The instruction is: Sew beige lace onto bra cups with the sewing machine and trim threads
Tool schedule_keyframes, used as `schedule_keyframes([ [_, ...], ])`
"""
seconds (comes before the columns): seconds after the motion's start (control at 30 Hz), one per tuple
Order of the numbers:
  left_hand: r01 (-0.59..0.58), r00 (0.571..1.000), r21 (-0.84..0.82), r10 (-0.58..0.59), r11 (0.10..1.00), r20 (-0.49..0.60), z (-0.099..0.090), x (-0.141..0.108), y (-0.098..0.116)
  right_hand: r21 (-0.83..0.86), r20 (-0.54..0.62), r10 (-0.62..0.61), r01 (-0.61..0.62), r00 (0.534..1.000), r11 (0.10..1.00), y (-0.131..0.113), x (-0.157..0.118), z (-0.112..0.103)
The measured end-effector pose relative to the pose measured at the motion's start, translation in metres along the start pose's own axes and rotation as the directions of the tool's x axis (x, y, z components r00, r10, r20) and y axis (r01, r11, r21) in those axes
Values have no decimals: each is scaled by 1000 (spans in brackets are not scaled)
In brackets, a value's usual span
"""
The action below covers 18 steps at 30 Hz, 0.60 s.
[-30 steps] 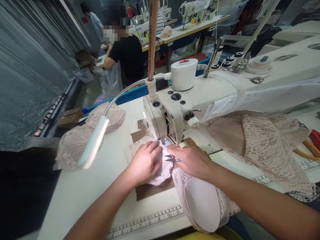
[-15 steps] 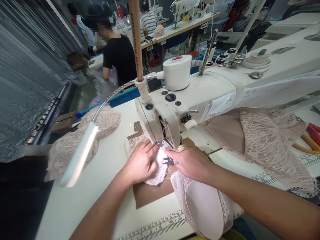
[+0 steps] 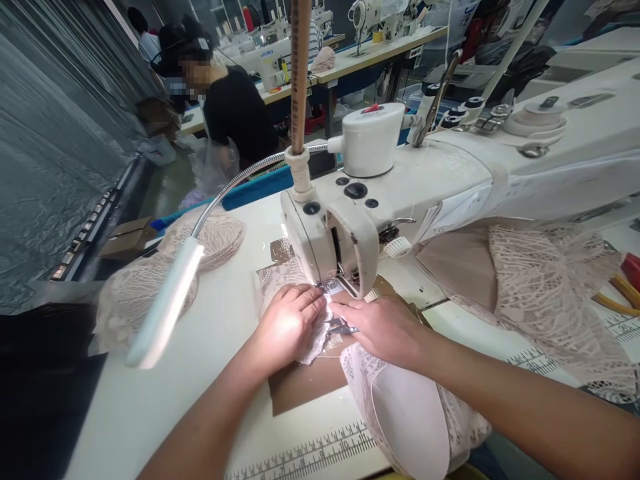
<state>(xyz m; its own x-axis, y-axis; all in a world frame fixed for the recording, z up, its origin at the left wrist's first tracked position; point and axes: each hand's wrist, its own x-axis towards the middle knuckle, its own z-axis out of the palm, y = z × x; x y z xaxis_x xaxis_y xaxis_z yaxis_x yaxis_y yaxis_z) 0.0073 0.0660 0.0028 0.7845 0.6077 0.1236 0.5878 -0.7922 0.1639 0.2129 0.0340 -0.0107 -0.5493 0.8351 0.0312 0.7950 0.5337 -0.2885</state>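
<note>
Pale pink lace fabric [image 3: 314, 347] lies under the head of a white sewing machine [image 3: 313, 243]. My left hand [image 3: 287, 323] presses on the lace just left of the needle area, its fingers close together. Small thread snips [image 3: 343, 328] are held in my right hand [image 3: 383, 327], blades pointing left, while its index finger reaches toward the lace by the presser foot. A padded cup piece with lace edging [image 3: 413, 413] hangs at the table's front edge below my right wrist. The needle itself is hidden.
A lit lamp [image 3: 167, 303] on a bent metal neck stands at the left. Stacked lace cups [image 3: 145, 300] lie behind it. More lace pieces [image 3: 540, 280] and orange-handled scissors [image 3: 617, 293] are at the right. A person in black [image 3: 240, 113] sits beyond the table.
The view has shifted slightly. My left hand and the lace have moved a little toward the needle area, with its fingers closer together. The snips remain in my right hand.
</note>
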Motion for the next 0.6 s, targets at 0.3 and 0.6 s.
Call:
schedule_keyframes([
  [0.3,74,997,-26,-74,997,-4,8,-2,-7,71,27,41,-42,999,997,-2,2,0],
  [0.6,172,985,13,-172,985,-21,12,-11,-8,278,116,261,-283,958,918,40,-39,-28],
])
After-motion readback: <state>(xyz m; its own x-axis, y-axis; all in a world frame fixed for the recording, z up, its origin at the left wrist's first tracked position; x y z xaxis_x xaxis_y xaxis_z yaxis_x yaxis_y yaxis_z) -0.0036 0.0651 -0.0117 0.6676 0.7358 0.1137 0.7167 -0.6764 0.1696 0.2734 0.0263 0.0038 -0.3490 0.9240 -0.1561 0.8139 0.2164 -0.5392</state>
